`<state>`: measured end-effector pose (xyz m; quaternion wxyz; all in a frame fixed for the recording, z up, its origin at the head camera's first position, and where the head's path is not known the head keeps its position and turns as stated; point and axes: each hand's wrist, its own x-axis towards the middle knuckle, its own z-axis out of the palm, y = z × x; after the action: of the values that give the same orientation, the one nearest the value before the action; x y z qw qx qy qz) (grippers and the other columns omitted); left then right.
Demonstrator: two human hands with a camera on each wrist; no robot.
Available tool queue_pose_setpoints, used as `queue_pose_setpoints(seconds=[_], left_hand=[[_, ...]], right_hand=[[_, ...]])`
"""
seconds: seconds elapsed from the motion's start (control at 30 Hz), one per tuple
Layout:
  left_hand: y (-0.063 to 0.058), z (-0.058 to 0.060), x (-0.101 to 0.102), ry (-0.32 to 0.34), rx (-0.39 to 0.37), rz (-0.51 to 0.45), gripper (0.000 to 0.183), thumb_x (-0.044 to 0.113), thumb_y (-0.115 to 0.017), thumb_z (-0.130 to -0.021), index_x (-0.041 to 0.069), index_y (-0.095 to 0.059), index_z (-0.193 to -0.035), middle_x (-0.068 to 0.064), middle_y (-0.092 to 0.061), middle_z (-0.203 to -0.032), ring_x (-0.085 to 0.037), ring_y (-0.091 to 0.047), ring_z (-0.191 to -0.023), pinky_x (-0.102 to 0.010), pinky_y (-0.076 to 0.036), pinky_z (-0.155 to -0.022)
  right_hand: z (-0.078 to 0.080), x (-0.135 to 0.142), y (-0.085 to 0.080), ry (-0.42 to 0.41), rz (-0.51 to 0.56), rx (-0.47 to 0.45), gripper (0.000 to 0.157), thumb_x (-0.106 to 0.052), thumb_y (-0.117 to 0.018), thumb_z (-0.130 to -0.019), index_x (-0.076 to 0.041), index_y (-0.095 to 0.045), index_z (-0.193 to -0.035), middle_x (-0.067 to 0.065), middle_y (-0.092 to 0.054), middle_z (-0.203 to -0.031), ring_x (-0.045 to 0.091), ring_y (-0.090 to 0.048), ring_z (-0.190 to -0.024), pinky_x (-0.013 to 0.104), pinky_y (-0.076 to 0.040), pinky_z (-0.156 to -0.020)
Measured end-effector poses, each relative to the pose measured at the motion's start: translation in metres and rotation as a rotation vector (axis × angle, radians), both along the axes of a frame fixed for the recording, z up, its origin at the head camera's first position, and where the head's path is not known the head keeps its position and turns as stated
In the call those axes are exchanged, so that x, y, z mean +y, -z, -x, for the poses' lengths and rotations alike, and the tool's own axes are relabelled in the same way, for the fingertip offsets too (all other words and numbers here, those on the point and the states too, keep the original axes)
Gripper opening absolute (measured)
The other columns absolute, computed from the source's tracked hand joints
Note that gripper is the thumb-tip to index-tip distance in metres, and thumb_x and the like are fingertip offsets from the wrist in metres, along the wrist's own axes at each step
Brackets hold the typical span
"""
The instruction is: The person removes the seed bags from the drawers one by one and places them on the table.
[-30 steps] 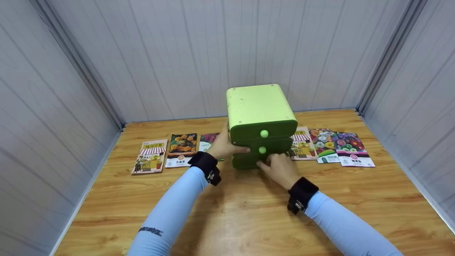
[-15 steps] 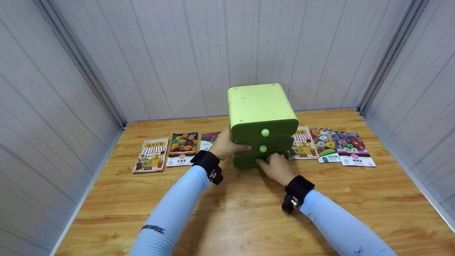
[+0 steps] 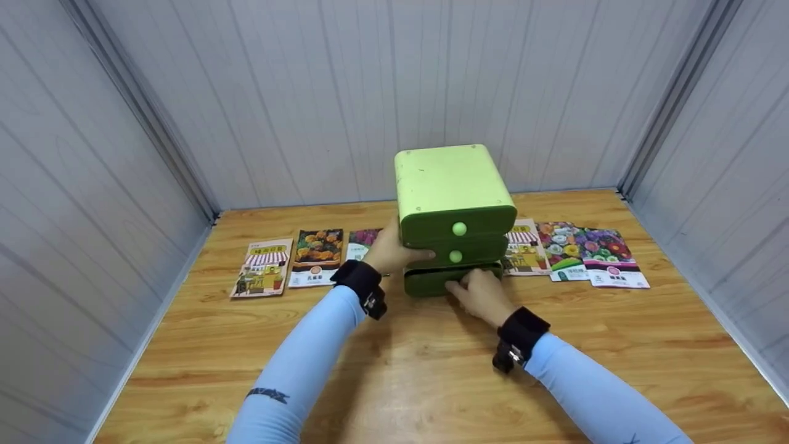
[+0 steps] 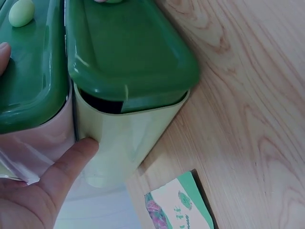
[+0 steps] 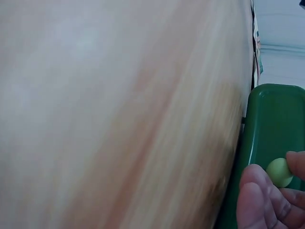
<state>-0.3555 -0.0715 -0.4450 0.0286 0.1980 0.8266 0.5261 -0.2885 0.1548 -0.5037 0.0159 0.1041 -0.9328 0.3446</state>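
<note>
A small drawer cabinet [image 3: 453,179] with a light green body and three dark green drawers stands in the middle of the table. My left hand [image 3: 389,251] holds it at the left side, thumb across the front of the middle drawer and fingers along the side wall. With my right hand [image 3: 484,297] I pinch the round pale green knob [image 5: 279,172] of the bottom drawer [image 3: 427,283]. In the left wrist view, that drawer's front [image 4: 128,52] stands out from the body, with a dark gap behind it. The hand hides this knob in the head view.
Flower seed packets lie along both sides of the cabinet: a pink shop-print one [image 3: 262,268], an orange-flower one [image 3: 316,258] and a partly hidden one [image 3: 359,243] on the left, several on the right, including a magenta-banded one [image 3: 611,259]. Panel walls surround the wooden table [image 3: 407,382].
The bottom drawer has come forward a little under my right hand, and a dark gap shows above its front. My left hand stays on the cabinet's side.
</note>
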Motion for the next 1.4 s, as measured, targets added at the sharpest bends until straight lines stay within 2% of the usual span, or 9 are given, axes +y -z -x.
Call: queue_pose_setpoints(seconds=[0.1, 0.2, 0.5, 0.77, 1.03, 1.23, 1.4], left_hand=[[-0.001, 0.000, -0.001, -0.004, 0.000, 0.009, 0.094, 0.011, -0.096, -0.084, 0.019, -0.042, -0.161, -0.008, -0.061, -0.152, -0.028, -0.057, -0.144, -0.049, -0.043, -0.125], [-0.001, -0.001, -0.001, 0.001, 0.003, 0.018, 0.091, 0.011, -0.095, -0.086, 0.018, -0.043, -0.161, -0.008, -0.061, -0.153, -0.029, -0.056, -0.144, -0.049, -0.042, -0.125], [-0.004, -0.004, 0.000, 0.029, 0.010, -0.006, 0.085, 0.009, -0.094, -0.086, 0.017, -0.049, -0.157, -0.009, -0.062, -0.151, -0.029, -0.058, -0.142, -0.049, -0.043, -0.125], [-0.005, -0.006, -0.001, -0.007, -0.014, 0.036, 0.094, 0.013, -0.095, -0.086, 0.016, -0.040, -0.162, -0.012, -0.059, -0.154, -0.031, -0.056, -0.144, -0.050, -0.043, -0.124], [-0.005, -0.007, -0.001, -0.015, -0.033, 0.038, 0.096, 0.013, -0.095, -0.086, 0.014, -0.038, -0.163, -0.014, -0.060, -0.153, -0.032, -0.057, -0.143, -0.050, -0.044, -0.124], [-0.006, -0.007, -0.002, -0.006, -0.037, 0.013, 0.090, 0.012, -0.095, -0.086, 0.017, -0.044, -0.160, -0.011, -0.062, -0.151, -0.031, -0.057, -0.143, -0.053, -0.043, -0.124], [-0.007, -0.008, -0.001, -0.006, -0.044, 0.007, 0.093, 0.013, -0.095, -0.085, 0.019, -0.042, -0.161, -0.009, -0.061, -0.153, -0.031, -0.056, -0.144, -0.054, -0.040, -0.126]], right_hand=[[-0.005, -0.001, -0.002, -0.025, -0.067, 0.041, 0.063, -0.028, -0.069, -0.108, -0.020, -0.046, -0.050, -0.011, -0.040, -0.046, 0.007, -0.039, -0.041, 0.025, -0.029, -0.046], [-0.010, -0.002, -0.004, -0.036, -0.117, 0.047, 0.063, -0.027, -0.069, -0.108, -0.020, -0.039, -0.053, -0.010, -0.032, -0.049, 0.009, -0.035, -0.045, 0.026, -0.028, -0.050], [-0.028, 0.000, -0.004, -0.083, -0.136, 0.022, 0.063, -0.025, -0.068, -0.109, -0.020, -0.039, -0.053, -0.010, -0.032, -0.049, 0.009, -0.032, -0.046, 0.026, -0.028, -0.052], [-0.047, -0.001, -0.008, -0.117, -0.202, 0.023, 0.063, -0.024, -0.067, -0.110, -0.020, -0.036, -0.056, -0.009, -0.027, -0.053, 0.010, -0.032, -0.050, 0.028, -0.027, -0.054], [-0.065, -0.003, -0.017, -0.126, -0.285, -0.018, 0.056, -0.025, -0.068, -0.109, -0.018, -0.047, -0.058, -0.005, -0.044, -0.056, 0.014, -0.044, -0.054, 0.033, -0.038, -0.056], [-0.078, -0.004, -0.022, -0.136, -0.297, -0.027, 0.049, -0.022, -0.071, -0.107, -0.011, -0.056, -0.062, 0.004, -0.057, -0.061, 0.018, -0.052, -0.058, 0.043, -0.047, -0.060], [-0.085, -0.004, -0.023, -0.142, -0.303, -0.025, 0.040, -0.021, -0.072, -0.106, -0.005, -0.065, -0.070, 0.011, -0.065, -0.068, 0.021, -0.058, -0.064, 0.049, -0.053, -0.065]])
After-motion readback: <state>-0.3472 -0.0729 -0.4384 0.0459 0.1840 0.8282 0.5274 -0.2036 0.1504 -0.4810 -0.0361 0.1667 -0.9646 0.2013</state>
